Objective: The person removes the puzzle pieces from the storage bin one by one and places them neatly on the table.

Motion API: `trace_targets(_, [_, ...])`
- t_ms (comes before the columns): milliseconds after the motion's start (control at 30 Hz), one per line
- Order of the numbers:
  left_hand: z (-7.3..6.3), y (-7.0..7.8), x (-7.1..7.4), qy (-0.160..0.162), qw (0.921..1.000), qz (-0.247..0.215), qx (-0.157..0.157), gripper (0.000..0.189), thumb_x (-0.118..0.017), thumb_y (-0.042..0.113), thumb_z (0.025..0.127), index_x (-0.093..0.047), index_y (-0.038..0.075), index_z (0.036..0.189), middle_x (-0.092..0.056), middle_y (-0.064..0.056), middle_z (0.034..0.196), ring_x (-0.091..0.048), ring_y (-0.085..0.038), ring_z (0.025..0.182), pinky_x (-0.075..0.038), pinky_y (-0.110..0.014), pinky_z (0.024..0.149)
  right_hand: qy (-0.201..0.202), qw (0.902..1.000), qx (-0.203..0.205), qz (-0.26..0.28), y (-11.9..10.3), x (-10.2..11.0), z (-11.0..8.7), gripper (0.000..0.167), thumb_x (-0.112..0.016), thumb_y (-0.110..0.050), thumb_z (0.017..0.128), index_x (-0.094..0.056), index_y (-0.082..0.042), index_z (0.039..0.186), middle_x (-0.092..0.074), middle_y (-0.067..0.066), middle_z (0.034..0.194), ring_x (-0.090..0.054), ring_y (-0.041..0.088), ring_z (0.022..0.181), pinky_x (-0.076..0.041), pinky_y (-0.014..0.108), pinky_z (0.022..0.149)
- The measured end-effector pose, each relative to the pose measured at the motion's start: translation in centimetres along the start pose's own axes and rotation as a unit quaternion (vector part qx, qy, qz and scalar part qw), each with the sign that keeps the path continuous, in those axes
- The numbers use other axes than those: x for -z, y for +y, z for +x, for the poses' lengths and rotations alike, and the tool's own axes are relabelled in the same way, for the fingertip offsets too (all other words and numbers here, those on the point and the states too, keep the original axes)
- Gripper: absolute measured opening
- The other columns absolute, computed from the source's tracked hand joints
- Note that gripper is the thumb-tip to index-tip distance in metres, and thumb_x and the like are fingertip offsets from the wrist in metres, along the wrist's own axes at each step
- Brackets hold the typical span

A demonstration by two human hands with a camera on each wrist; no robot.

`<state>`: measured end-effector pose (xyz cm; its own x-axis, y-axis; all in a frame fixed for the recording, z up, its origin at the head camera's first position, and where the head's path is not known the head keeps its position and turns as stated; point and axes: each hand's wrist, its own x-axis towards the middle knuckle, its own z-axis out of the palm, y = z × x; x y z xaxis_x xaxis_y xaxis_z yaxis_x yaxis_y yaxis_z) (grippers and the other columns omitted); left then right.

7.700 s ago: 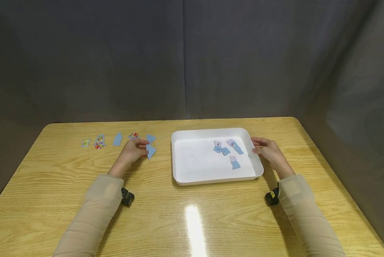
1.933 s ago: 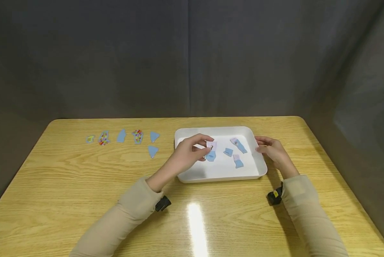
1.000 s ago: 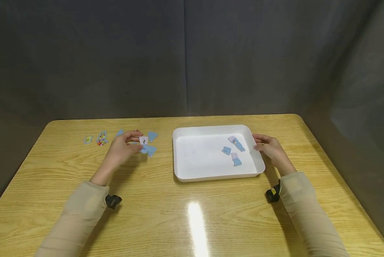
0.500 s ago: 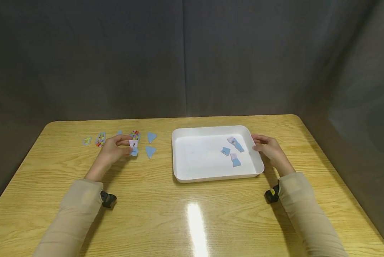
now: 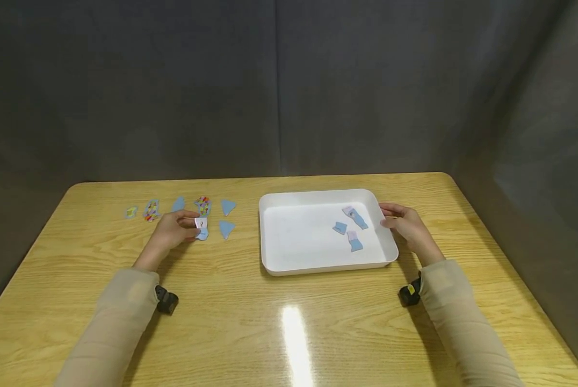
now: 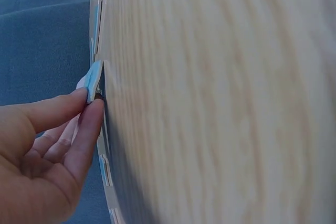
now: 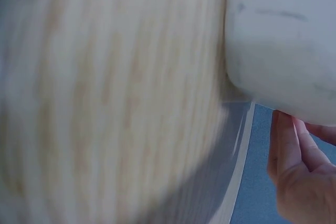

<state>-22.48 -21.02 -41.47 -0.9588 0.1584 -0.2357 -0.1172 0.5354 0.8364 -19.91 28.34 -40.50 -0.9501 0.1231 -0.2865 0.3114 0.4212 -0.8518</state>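
My left hand (image 5: 170,232) pinches a lilac-and-blue puzzle piece (image 5: 201,229) between thumb and fingers, close over the table just in front of a multicoloured piece (image 5: 203,206). In the left wrist view the held piece (image 6: 93,81) tilts up on edge near the tabletop. To its right lie two blue triangular pieces, a back one (image 5: 228,207) and a front one (image 5: 226,229). My right hand (image 5: 407,224) grips the right wall of a white tray (image 5: 294,236), thumb at the inside of the rim; in the right wrist view its fingers (image 7: 289,145) reach under the rim.
Inside the tray are a long lilac-and-blue piece (image 5: 355,217), a small blue piece (image 5: 340,228) and a lilac-topped piece (image 5: 354,241). Farther left on the wooden table (image 5: 231,322) lie a blue piece (image 5: 178,203), another multicoloured piece (image 5: 151,210) and a small yellow-green one (image 5: 131,212).
My left hand set down a blue triangular piece, took a lilac-and-blue puzzle piece from the tray, carried it left, then lowered it in front of the multicoloured piece. The right hand stays at the tray.
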Motion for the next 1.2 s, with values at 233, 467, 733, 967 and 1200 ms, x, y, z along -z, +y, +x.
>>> trace_targets(233, [0.19,0.03,-0.19,0.005,1.0,0.007,0.004,0.048,-0.059,0.002,0.092,-0.045,-0.009,0.136,-0.053,-0.031,0.129,-0.062,-0.014,0.091,-0.056,-0.018,0.074,0.001,1.0,0.002,0.004,-0.05,0.03,-0.11,0.055,-0.055,-0.001,0.091,-0.038,0.0,0.144,-0.048,0.015,0.131,-0.049,0.006,0.1,-0.044,0.007,0.076])
trace_targets(467, [0.18,0.05,-0.12,0.019,0.9993,0.033,0.0,0.046,-0.06,0.003,0.09,-0.048,-0.01,0.133,-0.056,-0.031,0.126,-0.062,-0.024,0.099,-0.054,-0.015,0.072,0.002,1.0,0.0,0.004,-0.05,0.1,-0.16,0.055,-0.054,-0.001,0.091,-0.039,0.0,0.144,-0.049,0.012,0.128,-0.048,0.005,0.098,-0.044,0.006,0.075])
trace_targets(733, [0.28,-0.01,-0.2,0.017,0.9982,0.057,0.003,0.052,-0.062,0.008,0.089,-0.046,-0.011,0.134,-0.057,-0.03,0.125,-0.062,-0.017,0.092,-0.051,-0.015,0.069,-0.005,1.0,-0.003,0.007,-0.06,0.13,-0.14,0.055,-0.054,-0.003,0.091,-0.038,-0.001,0.144,-0.046,0.017,0.136,-0.048,0.006,0.101,-0.044,0.007,0.076])
trace_targets(967, [0.38,0.14,-0.52,0.023,0.994,0.107,-0.003,0.054,-0.062,0.012,0.088,-0.046,-0.012,0.133,-0.054,-0.032,0.128,-0.055,-0.041,0.115,-0.051,-0.038,0.09,-0.016,0.9994,-0.007,0.031,-0.01,0.24,-0.2,0.057,-0.055,-0.004,0.092,-0.035,-0.002,0.146,-0.047,0.014,0.136,-0.05,-0.001,0.094,-0.045,0.008,0.077])
trace_targets(1200, [0.4,0.24,-0.48,0.024,0.9922,0.122,0.001,0.053,-0.063,0.012,0.089,-0.046,-0.01,0.134,-0.05,-0.032,0.134,-0.047,-0.044,0.125,-0.044,-0.049,0.102,-0.02,0.9982,-0.016,0.054,0.01,0.31,-0.07,0.059,-0.057,-0.004,0.092,-0.035,-0.002,0.146,-0.051,0.0,0.121,-0.051,-0.005,0.089,-0.046,0.007,0.076])
